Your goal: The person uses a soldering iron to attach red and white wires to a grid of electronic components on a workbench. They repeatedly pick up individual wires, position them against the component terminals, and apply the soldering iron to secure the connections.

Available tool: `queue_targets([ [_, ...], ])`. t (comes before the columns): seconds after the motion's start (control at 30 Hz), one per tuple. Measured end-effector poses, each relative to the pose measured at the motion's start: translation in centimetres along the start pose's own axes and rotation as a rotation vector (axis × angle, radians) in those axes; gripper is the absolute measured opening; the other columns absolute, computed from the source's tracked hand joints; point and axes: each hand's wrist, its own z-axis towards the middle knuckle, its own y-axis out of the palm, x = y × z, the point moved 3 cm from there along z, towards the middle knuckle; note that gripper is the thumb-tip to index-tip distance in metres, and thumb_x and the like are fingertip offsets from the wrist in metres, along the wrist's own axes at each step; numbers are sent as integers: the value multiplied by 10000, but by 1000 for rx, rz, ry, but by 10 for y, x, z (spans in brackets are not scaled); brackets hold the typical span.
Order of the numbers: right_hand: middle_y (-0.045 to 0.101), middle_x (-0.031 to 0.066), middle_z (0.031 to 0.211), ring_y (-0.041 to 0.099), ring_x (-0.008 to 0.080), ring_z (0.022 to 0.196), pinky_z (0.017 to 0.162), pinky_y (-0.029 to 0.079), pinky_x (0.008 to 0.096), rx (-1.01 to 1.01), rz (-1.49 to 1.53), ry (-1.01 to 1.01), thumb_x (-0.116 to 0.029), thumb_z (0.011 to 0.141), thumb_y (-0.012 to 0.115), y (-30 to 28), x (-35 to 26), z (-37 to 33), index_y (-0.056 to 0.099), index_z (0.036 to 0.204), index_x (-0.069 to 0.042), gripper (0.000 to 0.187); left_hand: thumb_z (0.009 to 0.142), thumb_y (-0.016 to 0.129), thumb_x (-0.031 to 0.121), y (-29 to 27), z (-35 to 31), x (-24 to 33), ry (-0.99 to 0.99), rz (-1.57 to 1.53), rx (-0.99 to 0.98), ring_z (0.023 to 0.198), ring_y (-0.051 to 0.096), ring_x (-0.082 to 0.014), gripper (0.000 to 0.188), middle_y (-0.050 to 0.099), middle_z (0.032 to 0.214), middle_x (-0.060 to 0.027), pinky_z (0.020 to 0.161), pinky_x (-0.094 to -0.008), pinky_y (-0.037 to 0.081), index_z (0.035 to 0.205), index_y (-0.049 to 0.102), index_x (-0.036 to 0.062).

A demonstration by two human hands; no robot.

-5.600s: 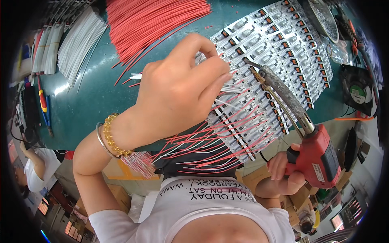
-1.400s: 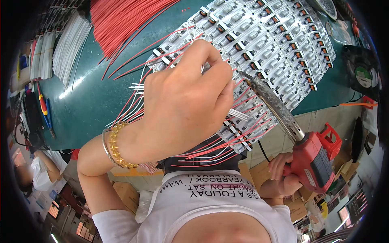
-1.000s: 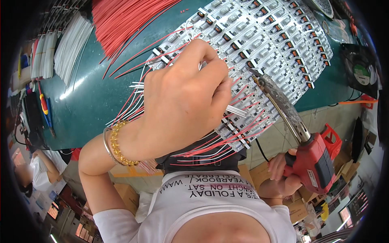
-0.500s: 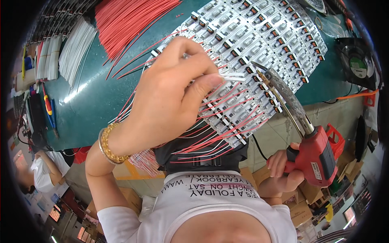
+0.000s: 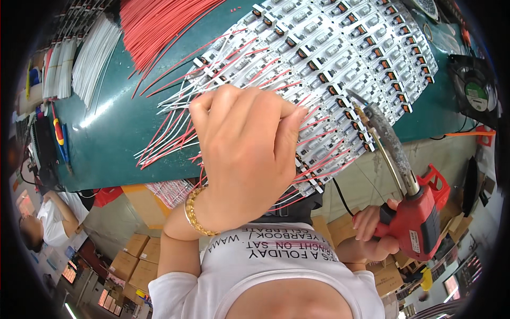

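Observation:
A panel of small circuit boards (image 5: 319,69) lies on the green table, with rows of black-and-orange components across it. Thin red and white wires (image 5: 175,133) trail from its left and near sides. Over the panel's near-left part is my left hand (image 5: 247,149), back uppermost and fingers curled in; whatever they pinch is hidden beneath. My right hand (image 5: 372,228) is wrapped round the grip of a red and black soldering gun (image 5: 419,223). The gun's metal nozzle and tip (image 5: 364,114) reach up to the right part of the panel, close to a component row.
Bundles of red wires (image 5: 159,32) and white wires (image 5: 95,64) lie at the far left of the table (image 5: 117,138). A screwdriver (image 5: 58,133) rests on the left edge. A black fan (image 5: 475,93) stands far right. Cardboard boxes (image 5: 133,260) and another person (image 5: 58,212) are beyond the table.
My left hand has come down and nearer to me, turning back uppermost; the white wire ends it pinched no longer show. My right hand and the soldering gun have shifted slightly lower in view.

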Motion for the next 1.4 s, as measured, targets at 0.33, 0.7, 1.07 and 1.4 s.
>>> queue_targets([
  [0.33,460,-3,482,447,123,400,428,376,258,-101,-144,-7,-581,822,555,-2,5,-6,424,1156,32,711,738,692,58,4,-3,-2,39,23,7,676,467,-197,112,530,673,-8,738,-334,318,741,585,90],
  [0.7,443,-12,466,429,109,388,420,377,253,-75,-160,-49,-546,839,561,7,0,-3,427,1184,53,705,727,700,42,8,-5,-5,86,48,59,671,471,-196,134,532,679,-2,733,-340,321,736,574,88],
  [1.07,443,-2,463,416,113,389,429,374,258,73,-84,-36,-570,835,547,9,-2,-6,398,1234,64,763,726,709,54,7,-5,-5,83,2,131,688,492,-198,115,541,677,-6,730,-332,340,741,600,88],
  [1.4,451,-11,483,438,118,410,441,370,262,-28,-81,-37,-583,826,550,1,-1,-12,415,1204,32,734,666,738,52,9,-11,-1,57,-56,56,784,496,-198,149,551,795,-16,771,-335,320,739,617,99],
])
